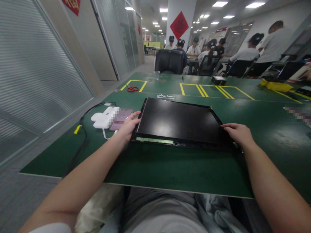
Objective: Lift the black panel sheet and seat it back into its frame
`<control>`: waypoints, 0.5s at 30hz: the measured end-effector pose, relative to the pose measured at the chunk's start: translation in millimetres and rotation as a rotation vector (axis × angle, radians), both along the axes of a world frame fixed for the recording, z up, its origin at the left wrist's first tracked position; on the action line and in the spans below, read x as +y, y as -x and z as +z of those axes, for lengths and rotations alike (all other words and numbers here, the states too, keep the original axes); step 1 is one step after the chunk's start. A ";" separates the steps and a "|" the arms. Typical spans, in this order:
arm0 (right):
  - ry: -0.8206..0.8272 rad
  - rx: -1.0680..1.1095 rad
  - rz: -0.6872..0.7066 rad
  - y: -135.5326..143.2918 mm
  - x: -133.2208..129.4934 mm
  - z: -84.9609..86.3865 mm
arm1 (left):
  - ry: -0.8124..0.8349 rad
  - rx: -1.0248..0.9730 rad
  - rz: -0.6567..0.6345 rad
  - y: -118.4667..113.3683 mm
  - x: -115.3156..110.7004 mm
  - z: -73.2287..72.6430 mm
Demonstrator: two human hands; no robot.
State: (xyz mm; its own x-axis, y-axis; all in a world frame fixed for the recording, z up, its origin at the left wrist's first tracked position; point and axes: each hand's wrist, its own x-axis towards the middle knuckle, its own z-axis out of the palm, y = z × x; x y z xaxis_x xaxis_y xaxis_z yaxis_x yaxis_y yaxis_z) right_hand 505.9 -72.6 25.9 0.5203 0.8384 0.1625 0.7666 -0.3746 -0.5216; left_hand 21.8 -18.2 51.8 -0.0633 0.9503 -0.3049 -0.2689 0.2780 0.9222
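Observation:
A black display panel (179, 119) lies in a dark frame on the green table (179, 171), with a green circuit strip (155, 140) exposed along its near edge. My left hand (129, 127) is at the panel's left edge, fingers against the side and thumb side up, holding that edge. On the right, my right hand (236, 132) pinches the panel's right edge between thumb and fingers. The undersides of both hands' grips are hidden.
Left of the panel are a phone (120, 119), a white charger (107, 117) and a black cable (84, 142). Beyond lie red-handled scissors (132, 88), a small metallic piece (165, 96), a clear cup (156, 75) and a black box (219, 80). Several people sit farther back.

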 end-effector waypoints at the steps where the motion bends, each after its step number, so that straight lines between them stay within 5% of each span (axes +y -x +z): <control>1: -0.001 0.000 -0.001 0.2 0.0 0.2 | 0.011 -0.005 -0.007 -0.5 -1.4 1.5; 15: -0.046 0.009 0.012 -6.7 2.1 -7.7 | -0.143 0.010 -0.196 7.3 0.5 -2.0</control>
